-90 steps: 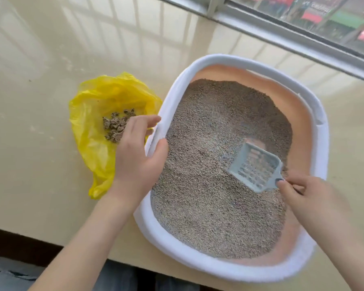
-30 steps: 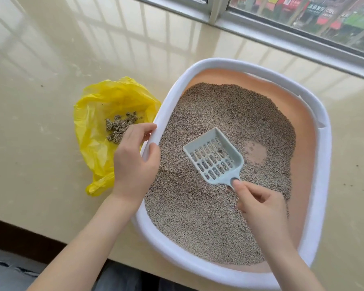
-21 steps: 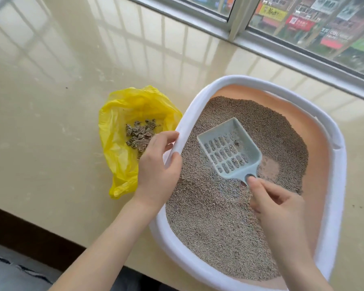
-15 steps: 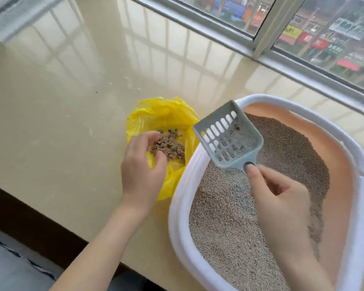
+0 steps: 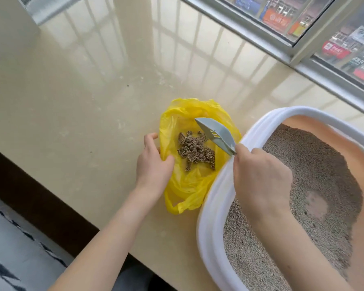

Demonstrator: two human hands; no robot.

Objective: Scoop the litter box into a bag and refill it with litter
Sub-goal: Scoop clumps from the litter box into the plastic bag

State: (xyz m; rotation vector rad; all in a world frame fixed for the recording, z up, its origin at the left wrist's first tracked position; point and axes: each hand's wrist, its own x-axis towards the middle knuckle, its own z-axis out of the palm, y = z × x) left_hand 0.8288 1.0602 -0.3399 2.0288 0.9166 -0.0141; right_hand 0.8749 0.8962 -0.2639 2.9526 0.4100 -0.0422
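Observation:
A white-rimmed litter box [image 5: 216, 198] with a peach inside holds grey litter [image 5: 324, 169], with one bare patch of floor showing. To its left lies an open yellow bag [image 5: 189, 183] with a heap of brown clumps [image 5: 195, 150] in it. My right hand [image 5: 259, 177] grips the handle of a grey slotted scoop [image 5: 216, 136], which is turned on its side over the bag's mouth. My left hand [image 5: 153, 164] pinches the bag's left edge, thumb inside, holding it open.
Everything sits on a glossy beige stone ledge [image 5: 82, 97]. A metal window frame [image 5: 303, 51] runs along the back right. The ledge's dark front edge [image 5: 29, 196] drops off at the lower left, with patterned floor below.
My right hand lifted the scoop out of the litter, carried it left over the bag and tipped it sideways. My left hand left the box rim and took the bag's edge.

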